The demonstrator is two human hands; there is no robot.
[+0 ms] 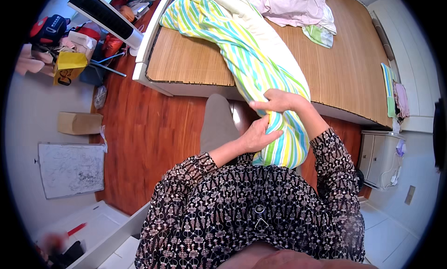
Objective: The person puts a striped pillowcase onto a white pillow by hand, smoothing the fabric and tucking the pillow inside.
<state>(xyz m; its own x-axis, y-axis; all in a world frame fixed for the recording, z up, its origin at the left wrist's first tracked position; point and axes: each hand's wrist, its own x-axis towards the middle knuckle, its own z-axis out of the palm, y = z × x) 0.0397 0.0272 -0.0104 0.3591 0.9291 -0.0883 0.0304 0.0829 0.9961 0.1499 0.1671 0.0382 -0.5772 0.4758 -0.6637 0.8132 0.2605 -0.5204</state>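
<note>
A quilt (pixel 253 59) striped in green, yellow, blue and white stretches from the far left of the bed down to my lap, with a plain white side showing along part of it. Both my hands grip its near end, where the cloth is bunched. My left hand (pixel 256 135) is closed round the gathered cloth, thumb on top. Just beyond it, my right hand (pixel 278 101) is closed on the same bunch from the right. The quilt's near end hangs in folds against my patterned top.
The bed (pixel 186 59) has a brown woven mat and a white frame. Pale pink cloth (pixel 293 8) lies farther back on it. A small cabinet (pixel 379 159) stands at right. Left are a tower fan (pixel 107 17), a yellow bag (pixel 70 66), a cardboard box (pixel 79 123) and a whiteboard (pixel 70 169).
</note>
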